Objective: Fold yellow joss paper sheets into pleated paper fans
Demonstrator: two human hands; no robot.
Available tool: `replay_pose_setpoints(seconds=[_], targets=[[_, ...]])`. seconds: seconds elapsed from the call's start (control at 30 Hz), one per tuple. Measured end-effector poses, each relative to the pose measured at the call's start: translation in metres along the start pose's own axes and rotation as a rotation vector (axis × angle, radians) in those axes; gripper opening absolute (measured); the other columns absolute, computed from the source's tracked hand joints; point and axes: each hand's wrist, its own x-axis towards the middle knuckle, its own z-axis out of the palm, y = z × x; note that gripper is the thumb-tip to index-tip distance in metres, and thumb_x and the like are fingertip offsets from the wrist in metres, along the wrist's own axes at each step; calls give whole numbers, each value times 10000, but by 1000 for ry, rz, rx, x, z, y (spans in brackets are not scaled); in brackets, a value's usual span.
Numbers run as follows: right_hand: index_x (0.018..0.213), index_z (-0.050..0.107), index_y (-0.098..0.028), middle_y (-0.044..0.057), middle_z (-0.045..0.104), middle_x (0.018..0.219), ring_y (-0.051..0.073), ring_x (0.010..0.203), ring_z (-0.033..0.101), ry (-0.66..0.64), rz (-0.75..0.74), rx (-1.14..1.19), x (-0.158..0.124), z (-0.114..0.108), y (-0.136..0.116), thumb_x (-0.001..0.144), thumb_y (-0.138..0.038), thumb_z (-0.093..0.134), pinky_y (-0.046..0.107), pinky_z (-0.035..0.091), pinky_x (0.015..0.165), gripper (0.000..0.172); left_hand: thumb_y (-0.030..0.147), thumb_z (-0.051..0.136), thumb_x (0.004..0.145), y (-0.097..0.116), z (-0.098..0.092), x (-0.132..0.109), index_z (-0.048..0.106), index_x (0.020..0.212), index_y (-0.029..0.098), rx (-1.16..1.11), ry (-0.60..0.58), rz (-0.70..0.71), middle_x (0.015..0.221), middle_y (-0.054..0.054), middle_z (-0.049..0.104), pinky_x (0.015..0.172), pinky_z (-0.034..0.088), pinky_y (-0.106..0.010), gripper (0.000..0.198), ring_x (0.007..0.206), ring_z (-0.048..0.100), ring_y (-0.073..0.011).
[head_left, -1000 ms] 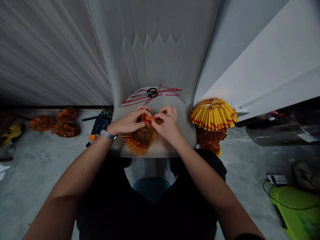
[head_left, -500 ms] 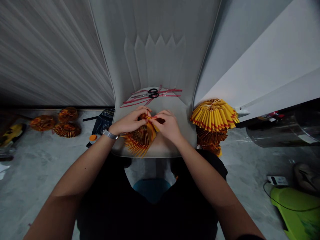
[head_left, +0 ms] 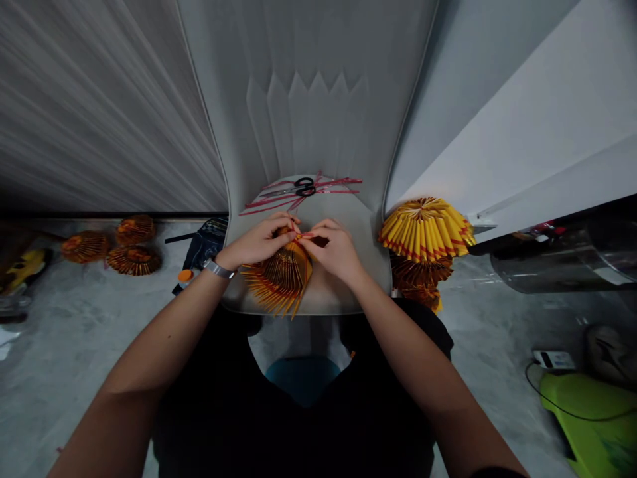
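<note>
A pleated yellow-and-red paper fan (head_left: 281, 279) hangs below my hands over the front of the grey chair seat (head_left: 333, 292). My left hand (head_left: 261, 240), with a watch on its wrist, pinches the top of the fan. Close beside it, my right hand (head_left: 331, 247) has its thumb and fingertips closed on a thin red strip at the fan's top. Black-handled scissors (head_left: 304, 186) lie on several red strips (head_left: 271, 204) farther back on the seat. The exact knot or crossing between the fingertips is too small to make out.
Stacked yellow pleated paper pieces (head_left: 425, 229) stand right of the chair. Three orange pleated pieces (head_left: 134, 259) lie on the floor at left, near a dark bag (head_left: 204, 242) and an orange-capped bottle (head_left: 185, 276). A green plastic object (head_left: 587, 411) is at lower right.
The fan's pleats have swung slightly and closed together on their right side. Both hands stay almost in place, still pinching at its top.
</note>
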Motion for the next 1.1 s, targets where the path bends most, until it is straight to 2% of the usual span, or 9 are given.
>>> replay_pose_setpoints(seconds=[0.2, 0.33, 0.63, 0.83, 0.97, 1.1], targets=[[848, 801, -232, 33, 725, 902, 203, 887, 662, 37, -14, -15, -2, 3, 0, 907, -279, 818, 373, 487, 854, 77, 478, 583, 1000, 1, 1, 1, 700, 943, 201, -8, 14, -28, 1119, -76, 707, 1044, 486, -404, 305, 1094, 658, -236], [850, 798, -232, 32, 716, 898, 201, 883, 661, 46, -13, 1, -2, 4, 0, 905, -288, 817, 370, 492, 855, 81, 481, 528, 1029, 1, 1, 1, 708, 978, 206, -24, 15, -46, 1086, -59, 725, 1017, 491, -387, 333, 1070, 656, -231], [851, 798, -264, 25, 715, 913, 203, 875, 671, 51, 15, 85, -1, 8, 3, 890, -305, 819, 379, 522, 861, 60, 444, 565, 975, 4, 5, 2, 676, 902, 205, -18, 59, -92, 950, -32, 690, 890, 504, -346, 273, 932, 628, -203], [871, 738, -255, 5, 745, 890, 202, 876, 690, 97, 14, 209, 0, 11, 2, 861, -292, 830, 366, 539, 873, 100, 441, 563, 965, 2, 7, 3, 658, 901, 204, -65, 69, -123, 955, -36, 680, 898, 500, -347, 263, 928, 637, -201], [1037, 704, -258, 8, 769, 975, 207, 894, 714, 115, 124, 297, 0, 14, 5, 781, -335, 884, 361, 555, 873, 323, 453, 563, 966, -2, 8, 3, 668, 924, 205, -81, 73, -139, 985, -42, 688, 918, 499, -362, 272, 954, 644, -212], [951, 736, -253, 14, 783, 939, 206, 852, 720, 72, 173, 355, 0, 18, 8, 825, -411, 831, 365, 567, 849, 223, 464, 560, 974, -3, 8, 3, 669, 925, 208, -76, 59, -126, 979, -44, 684, 945, 496, -379, 282, 971, 642, -220]])
